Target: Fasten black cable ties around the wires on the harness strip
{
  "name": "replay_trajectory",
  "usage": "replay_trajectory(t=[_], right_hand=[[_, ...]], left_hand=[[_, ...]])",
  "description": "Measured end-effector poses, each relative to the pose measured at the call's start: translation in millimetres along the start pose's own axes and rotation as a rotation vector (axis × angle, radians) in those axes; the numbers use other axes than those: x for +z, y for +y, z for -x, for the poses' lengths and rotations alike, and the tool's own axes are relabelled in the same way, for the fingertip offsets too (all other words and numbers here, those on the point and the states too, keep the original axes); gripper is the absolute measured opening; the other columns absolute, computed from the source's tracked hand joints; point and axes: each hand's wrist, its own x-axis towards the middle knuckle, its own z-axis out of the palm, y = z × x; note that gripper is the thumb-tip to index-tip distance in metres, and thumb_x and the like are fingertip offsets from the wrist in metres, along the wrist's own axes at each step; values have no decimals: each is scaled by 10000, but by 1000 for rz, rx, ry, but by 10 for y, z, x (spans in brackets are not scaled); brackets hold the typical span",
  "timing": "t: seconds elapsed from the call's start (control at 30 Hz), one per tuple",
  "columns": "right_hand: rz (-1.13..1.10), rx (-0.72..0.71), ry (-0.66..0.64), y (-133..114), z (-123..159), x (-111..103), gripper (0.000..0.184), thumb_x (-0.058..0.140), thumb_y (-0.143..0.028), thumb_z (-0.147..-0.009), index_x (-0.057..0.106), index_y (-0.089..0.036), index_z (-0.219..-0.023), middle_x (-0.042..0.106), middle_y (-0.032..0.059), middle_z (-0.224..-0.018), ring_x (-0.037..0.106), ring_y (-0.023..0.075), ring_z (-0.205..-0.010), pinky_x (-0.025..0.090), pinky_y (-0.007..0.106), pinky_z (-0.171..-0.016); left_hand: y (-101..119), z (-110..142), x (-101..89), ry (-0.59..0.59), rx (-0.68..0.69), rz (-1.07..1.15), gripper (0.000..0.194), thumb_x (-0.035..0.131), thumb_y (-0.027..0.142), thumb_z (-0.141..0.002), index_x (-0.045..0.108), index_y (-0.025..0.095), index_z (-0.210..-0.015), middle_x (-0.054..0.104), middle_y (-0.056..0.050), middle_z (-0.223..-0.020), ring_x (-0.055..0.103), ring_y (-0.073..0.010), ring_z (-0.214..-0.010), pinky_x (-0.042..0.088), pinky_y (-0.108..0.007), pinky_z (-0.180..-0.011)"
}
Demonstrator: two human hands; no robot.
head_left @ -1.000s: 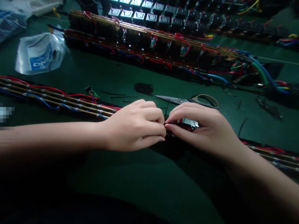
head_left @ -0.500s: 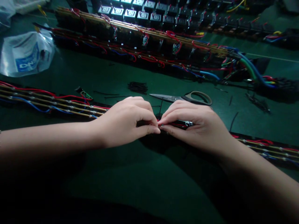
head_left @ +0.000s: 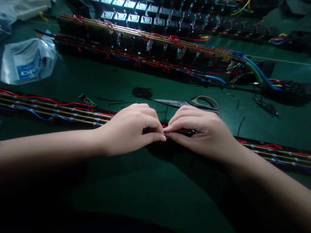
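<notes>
At the middle of the long dark strip with brass rods (head_left: pixel 73 115), my left hand (head_left: pixel 136 129) and my right hand (head_left: pixel 201 127) meet, fingertips almost touching. Both pinch thumb against forefinger on what looks like a thin wire end; it is small and mostly hidden by the fingers. Red wires (head_left: pixel 182 130) run beneath my right hand. A thin black strip (head_left: pixel 166 111) stands up just behind the fingertips. Scissors (head_left: pixel 170 103) lie beyond my right hand, their handles partly hidden by it. A small green circuit board (head_left: pixel 87 99) rests by the rods to the left.
A pile of short black strips (head_left: pixel 142 93) and several loose ones lie on the green table (head_left: pixel 97 79). Behind are long wired assemblies (head_left: pixel 136 45) and rows of black socket units (head_left: pixel 160 22). At left sits a clear plastic bag (head_left: pixel 29 61) with a blue label.
The view has shifted slightly, so the background sits a little lower and to the left. Both hands keep their pinch at the same place on the strip.
</notes>
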Motion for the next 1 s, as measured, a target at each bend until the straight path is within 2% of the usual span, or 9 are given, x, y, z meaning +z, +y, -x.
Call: replay_trajectory(t=[0.4,0.6,1.0], right_hand=[[61,-68,-12,-18,4,21,89,681,-125,-943,733,-145,-874,749,61,-840,682,162,-797,539,295,-735],[13,-57,-10,-45,-1,15,127,633,-76,-934,754,-90,-898,733,81,-852,664,151,-808,523,268,-739],[-12,-28,16,-36,1,16,109,665,-87,-927,769,-80,-893,731,77,-855,671,138,-796,518,241,-732]], left_hand=[[16,-5,15,71,51,-18,144,788,272,-922,769,181,-812,723,19,-793,635,-127,-787,462,-243,-728],[10,6,12,96,41,-27,120,779,253,-925,757,183,-831,717,24,-811,642,-131,-821,478,-237,-744],[-15,16,15,102,87,-58,122,771,262,-935,754,174,-852,720,15,-832,641,-134,-834,487,-230,-753]])
